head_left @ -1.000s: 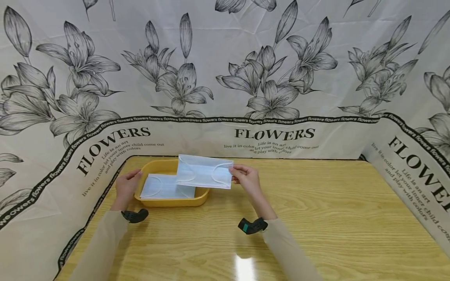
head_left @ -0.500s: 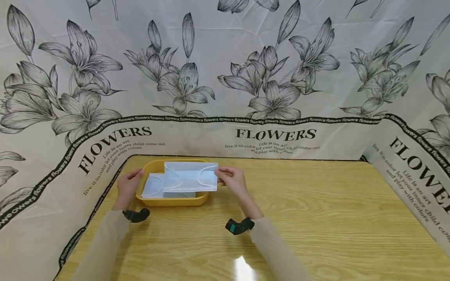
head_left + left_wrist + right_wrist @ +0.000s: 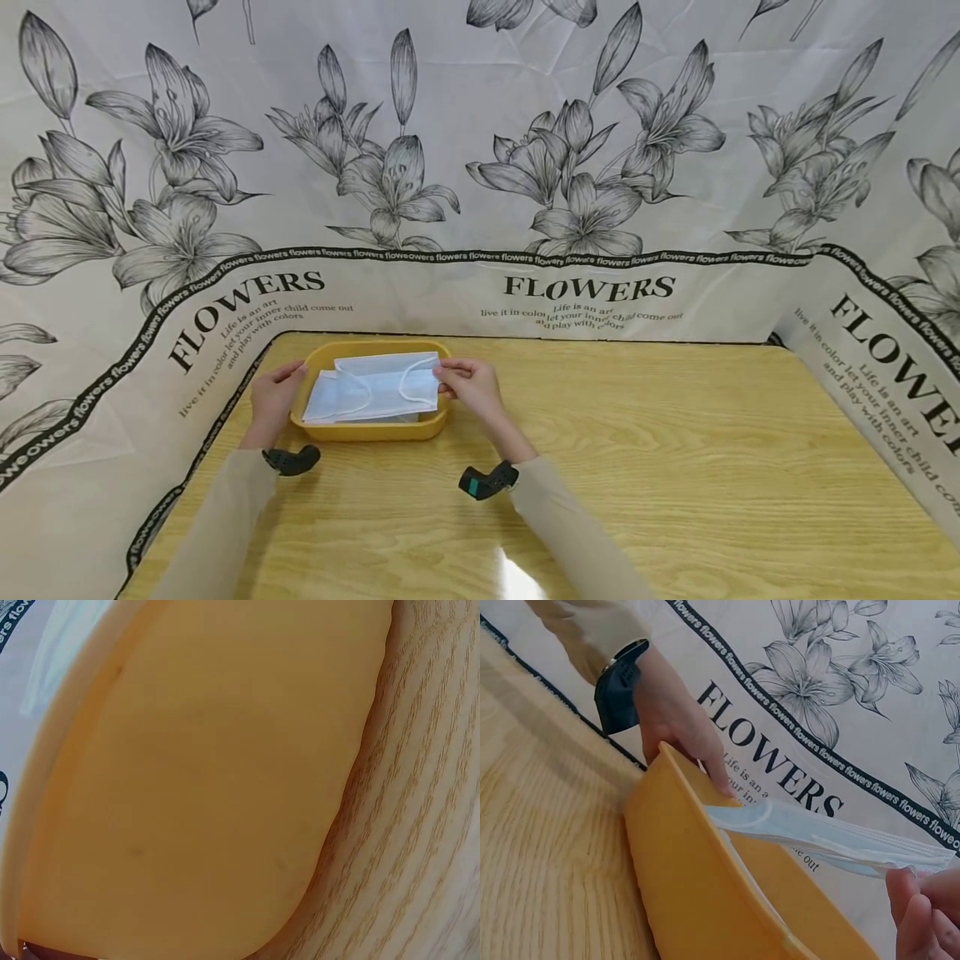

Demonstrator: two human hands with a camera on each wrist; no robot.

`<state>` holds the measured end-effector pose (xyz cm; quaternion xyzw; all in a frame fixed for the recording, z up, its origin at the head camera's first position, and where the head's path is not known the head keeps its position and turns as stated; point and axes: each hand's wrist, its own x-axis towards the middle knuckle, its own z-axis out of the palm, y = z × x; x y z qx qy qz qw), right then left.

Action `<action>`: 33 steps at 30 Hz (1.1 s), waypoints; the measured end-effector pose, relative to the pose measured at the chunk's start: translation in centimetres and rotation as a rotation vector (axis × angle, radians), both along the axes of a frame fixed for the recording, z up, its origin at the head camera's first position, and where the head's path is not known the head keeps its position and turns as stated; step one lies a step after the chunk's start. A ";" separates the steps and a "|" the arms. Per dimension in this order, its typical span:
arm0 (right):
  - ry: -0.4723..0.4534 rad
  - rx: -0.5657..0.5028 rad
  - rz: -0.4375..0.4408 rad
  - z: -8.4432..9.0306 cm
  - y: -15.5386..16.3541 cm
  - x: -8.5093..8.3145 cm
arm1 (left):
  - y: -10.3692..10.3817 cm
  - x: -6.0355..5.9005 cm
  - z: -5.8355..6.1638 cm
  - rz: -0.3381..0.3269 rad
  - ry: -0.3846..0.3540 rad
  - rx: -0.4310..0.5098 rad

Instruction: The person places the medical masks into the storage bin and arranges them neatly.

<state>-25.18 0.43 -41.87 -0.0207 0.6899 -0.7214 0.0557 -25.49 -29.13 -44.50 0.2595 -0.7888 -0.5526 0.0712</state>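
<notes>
A yellow tray [image 3: 367,431] sits at the table's far left. My left hand [image 3: 287,382] grips the tray's left rim; the right wrist view shows that left hand [image 3: 681,727] with fingers over the tray [image 3: 694,889] edge. My right hand [image 3: 446,385] pinches the right end of a pale blue face mask [image 3: 384,383], held low over the tray and slightly tilted. A second mask [image 3: 324,403] lies flat inside beneath it. In the right wrist view the held mask [image 3: 821,834] stretches above the tray from my fingertips [image 3: 919,911]. The tray wall [image 3: 187,787] fills the left wrist view.
The wooden table [image 3: 675,467] stretches to the right and front of the tray. A flower-printed cloth screen [image 3: 585,287] stands along the back and both sides. Black wrist cameras [image 3: 480,482] sit on both forearms.
My right hand has carried the mask leftward and down, from beside the tray's right end to low over the tray. The left hand has stayed on the rim.
</notes>
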 end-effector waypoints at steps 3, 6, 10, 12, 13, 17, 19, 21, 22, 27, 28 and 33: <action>0.005 0.009 0.008 0.0 -0.7 0.1 | 0.1 0.0 -0.1 0.007 0.005 0.001; 0.006 0.018 0.023 -0.1 -1.4 0.1 | 0.1 -0.1 -0.2 0.011 0.005 -0.004; 0.010 0.032 0.037 -0.3 -2.2 0.1 | 0.2 -0.2 -0.3 0.004 0.002 -0.010; 0.017 0.046 0.046 -0.5 -2.6 0.1 | 0.2 -0.2 -0.4 -0.001 0.002 -0.011; 0.020 0.058 0.051 -0.6 -2.7 0.1 | 0.2 -0.2 -0.4 -0.001 0.002 -0.011; 0.036 0.116 0.078 -1.0 -3.1 0.2 | 0.4 -0.1 -0.2 0.009 -0.008 -0.010; 0.053 0.151 0.088 -1.2 -3.2 0.2 | 0.5 0.0 0.0 0.015 -0.009 -0.006; 0.065 0.184 0.097 -1.2 -3.3 0.2 | 0.5 0.1 0.2 0.017 -0.008 -0.001; 0.069 0.196 0.101 -1.3 -3.4 0.2 | 0.5 0.2 0.3 0.017 -0.007 0.003; 0.098 0.275 0.107 -1.4 -3.7 0.2 | 0.4 0.3 0.4 0.003 -0.008 -0.005; 0.103 0.286 0.105 -1.5 -3.7 0.2 | 0.4 0.3 0.4 -0.001 -0.008 -0.007; 0.126 0.354 0.082 -1.4 -4.0 0.3 | 0.3 0.3 0.4 -0.003 -0.007 -0.013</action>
